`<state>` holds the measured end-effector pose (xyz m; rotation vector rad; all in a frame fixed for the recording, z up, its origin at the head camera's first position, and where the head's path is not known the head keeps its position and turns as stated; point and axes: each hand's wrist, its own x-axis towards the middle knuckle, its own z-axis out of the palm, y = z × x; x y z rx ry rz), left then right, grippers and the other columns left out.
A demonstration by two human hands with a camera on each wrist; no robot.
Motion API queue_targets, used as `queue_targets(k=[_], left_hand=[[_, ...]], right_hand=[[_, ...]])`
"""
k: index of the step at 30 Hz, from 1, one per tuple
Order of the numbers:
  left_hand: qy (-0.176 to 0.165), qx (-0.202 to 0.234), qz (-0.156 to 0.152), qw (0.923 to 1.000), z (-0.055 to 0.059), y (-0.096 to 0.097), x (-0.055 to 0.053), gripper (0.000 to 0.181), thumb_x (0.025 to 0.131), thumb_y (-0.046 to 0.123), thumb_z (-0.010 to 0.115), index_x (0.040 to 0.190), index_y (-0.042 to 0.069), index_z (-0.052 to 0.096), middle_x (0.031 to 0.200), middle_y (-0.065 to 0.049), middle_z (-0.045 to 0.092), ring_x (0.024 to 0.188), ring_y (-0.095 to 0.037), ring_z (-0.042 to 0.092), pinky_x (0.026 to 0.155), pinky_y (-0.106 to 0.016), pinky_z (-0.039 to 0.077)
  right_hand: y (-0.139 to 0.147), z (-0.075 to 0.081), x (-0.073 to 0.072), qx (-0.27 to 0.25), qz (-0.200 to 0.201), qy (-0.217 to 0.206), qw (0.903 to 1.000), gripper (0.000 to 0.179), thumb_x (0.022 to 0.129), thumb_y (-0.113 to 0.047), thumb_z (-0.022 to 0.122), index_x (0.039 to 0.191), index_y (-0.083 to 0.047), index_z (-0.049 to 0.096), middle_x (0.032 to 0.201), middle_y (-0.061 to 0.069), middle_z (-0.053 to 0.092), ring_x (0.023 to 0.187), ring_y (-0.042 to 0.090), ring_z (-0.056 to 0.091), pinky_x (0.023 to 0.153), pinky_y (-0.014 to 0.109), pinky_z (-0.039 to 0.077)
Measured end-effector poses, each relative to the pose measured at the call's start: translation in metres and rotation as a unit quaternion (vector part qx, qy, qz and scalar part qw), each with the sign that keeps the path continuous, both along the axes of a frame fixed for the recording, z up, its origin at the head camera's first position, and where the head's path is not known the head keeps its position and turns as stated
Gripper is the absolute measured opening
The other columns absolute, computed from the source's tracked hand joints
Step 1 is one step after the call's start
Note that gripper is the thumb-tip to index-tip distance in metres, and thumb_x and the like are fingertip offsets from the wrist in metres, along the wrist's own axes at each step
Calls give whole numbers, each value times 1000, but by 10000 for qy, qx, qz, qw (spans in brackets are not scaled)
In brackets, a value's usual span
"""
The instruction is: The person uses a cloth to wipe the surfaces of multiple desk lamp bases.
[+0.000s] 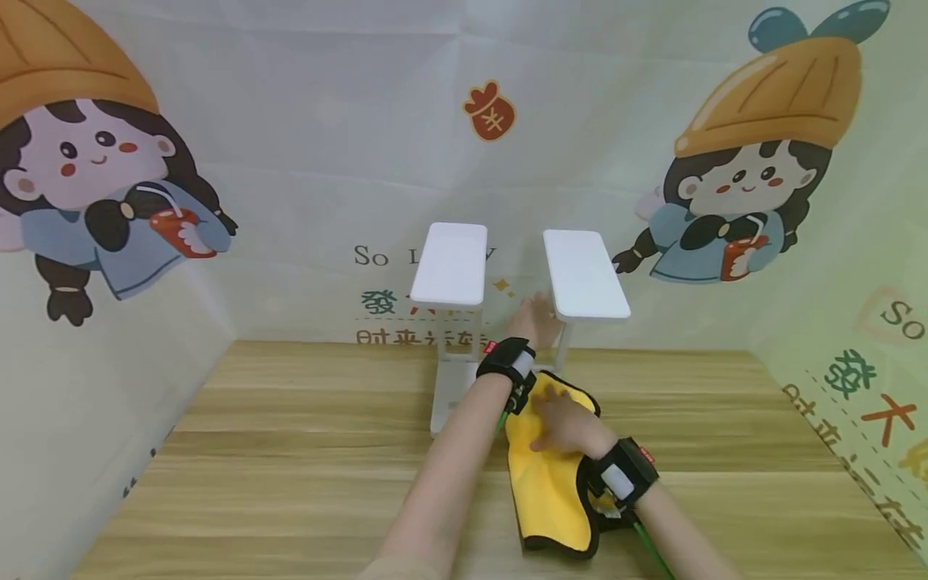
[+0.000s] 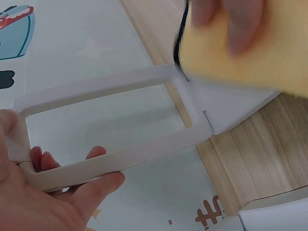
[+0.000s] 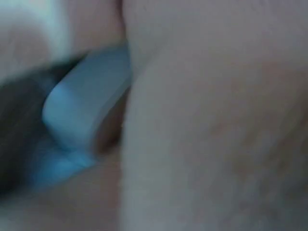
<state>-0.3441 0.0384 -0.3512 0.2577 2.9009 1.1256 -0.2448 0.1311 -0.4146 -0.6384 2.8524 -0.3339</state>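
Observation:
My left hand (image 1: 536, 321) grips the upright frame of the right-hand white folding stand (image 1: 586, 274), behind its tilted top plate. In the left wrist view, the left hand (image 2: 53, 192) has its thumb and fingers around one end of that open rectangular frame (image 2: 139, 161). A yellow cloth with black edging (image 1: 547, 491) lies over the stand's base and trails toward the front. On top of it rests my right hand (image 1: 569, 423), fingers spread and pressing the cloth. Blurred skin and a grey-blue band fill the right wrist view.
A second white stand (image 1: 449, 262) stands just left, its base (image 1: 451, 387) flat on the wooden table (image 1: 312, 451). A printed backdrop (image 1: 304, 121) with cartoon figures rises behind and along both sides. Green cords (image 1: 648, 548) run from the wrist bands.

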Motion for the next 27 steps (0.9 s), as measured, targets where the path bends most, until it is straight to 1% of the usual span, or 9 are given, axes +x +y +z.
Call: queue_targets(k=[2, 3, 8, 14, 15, 18, 21, 24, 27], left_hand=[[-26, -74, 59, 10000, 0, -1, -1, 51, 100, 37, 43, 141, 7, 39, 137, -18, 49, 111, -32, 59, 88, -42, 51], [-46, -85, 78, 9999, 0, -1, -2, 50, 100, 37, 43, 140, 8, 40, 135, -16, 51, 109, -31, 60, 86, -41, 51], [48, 9, -20, 10000, 2, 0, -3, 49, 100, 36, 43, 139, 6, 41, 127, -16, 56, 98, -28, 63, 73, -34, 51], [39, 31, -29, 10000, 5, 0, -1, 51, 100, 35, 43, 140, 5, 39, 136, -19, 48, 105, -31, 60, 85, -39, 51], [32, 26, -34, 10000, 5, 0, 0, 50, 100, 35, 43, 140, 5, 39, 136, -19, 48, 106, -31, 60, 85, -40, 51], [21, 70, -52, 10000, 4, -1, 1, 49, 100, 34, 43, 140, 6, 40, 134, -19, 49, 105, -31, 61, 82, -38, 51], [54, 122, -85, 9999, 4, -1, 3, 49, 100, 34, 43, 140, 6, 40, 134, -19, 50, 105, -30, 61, 80, -37, 50], [90, 110, -117, 9998, 4, -1, 4, 48, 100, 33, 43, 140, 6, 41, 134, -19, 51, 107, -30, 60, 84, -38, 51], [90, 107, -119, 9998, 1, -1, 3, 49, 100, 33, 42, 141, 6, 40, 136, -19, 49, 111, -31, 59, 88, -41, 51]], right_hand=[[2, 3, -7, 21, 301, -323, 9990, 68, 88, -28, 66, 140, 7, 40, 151, 32, 26, 136, 54, 26, 107, 57, 33], [1, 5, -8, 122, 481, -431, 9978, 67, 88, -28, 66, 140, 6, 40, 152, 29, 25, 137, 53, 24, 108, 58, 31], [-8, 14, -5, 700, 844, -559, 9924, 68, 79, -28, 76, 137, -2, 49, 149, 24, 36, 135, 48, 34, 107, 55, 35], [-4, 3, -15, 72, 866, -163, 9961, 77, 72, -30, 82, 137, -2, 49, 150, 21, 36, 143, 40, 24, 113, 51, 28], [-4, 1, -14, 41, 907, -97, 9958, 74, 73, -30, 81, 135, -3, 52, 149, 21, 38, 142, 41, 26, 111, 51, 31], [-7, -1, -9, 117, 1188, 107, 9928, 52, 76, -26, 79, 120, -3, 65, 135, 23, 53, 123, 39, 52, 96, 46, 47], [-11, 0, -6, 148, 1114, 122, 9936, 34, 78, -23, 77, 107, -5, 71, 122, 19, 62, 104, 32, 62, 84, 42, 51], [-9, -4, -10, -102, 875, 119, 9960, 39, 80, -22, 75, 112, -2, 68, 127, 20, 59, 117, 35, 56, 99, 46, 44], [-11, -10, -4, -194, 740, 388, 9963, 42, 82, -22, 72, 118, -1, 65, 132, 25, 55, 131, 42, 43, 100, 47, 45]])
